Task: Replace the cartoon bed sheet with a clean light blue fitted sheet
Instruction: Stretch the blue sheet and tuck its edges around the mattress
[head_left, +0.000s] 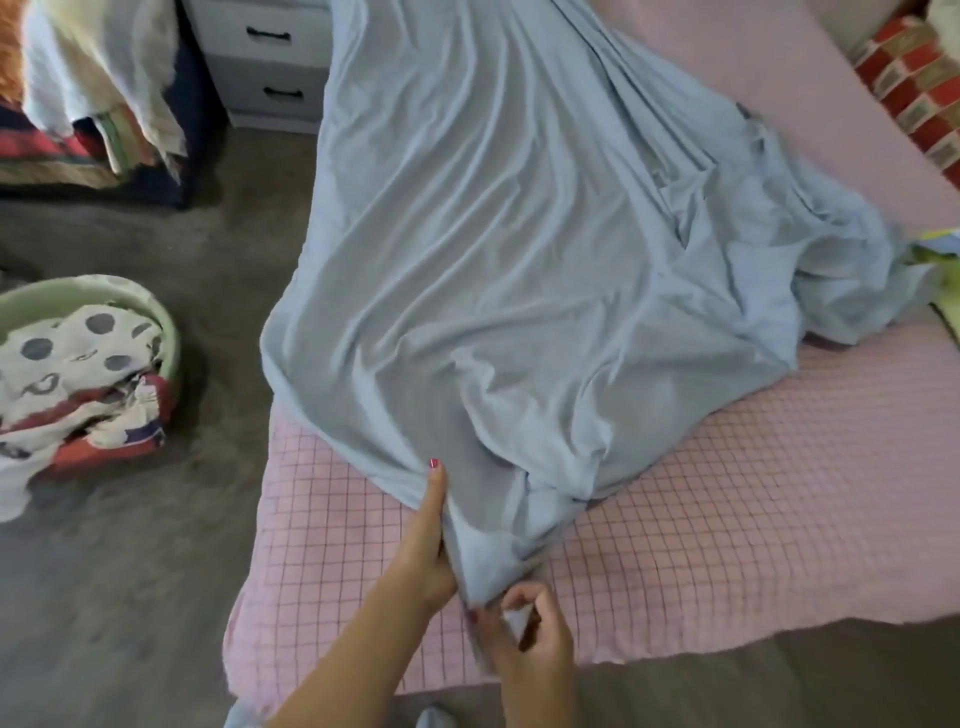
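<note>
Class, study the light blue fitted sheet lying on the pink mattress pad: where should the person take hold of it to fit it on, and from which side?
Probably at the near gathered edge of the light blue fitted sheet, from the foot of the bed, where the left hand and right hand already pinch it. The folds converge there into a bunched corner, while the pink mattress pad near corner lies uncovered.

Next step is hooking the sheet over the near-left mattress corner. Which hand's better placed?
Left, probably. The left hand grips the sheet along its left edge, nearer that corner of the mattress. The right hand pinches the hem further right and can feed slack.
</note>
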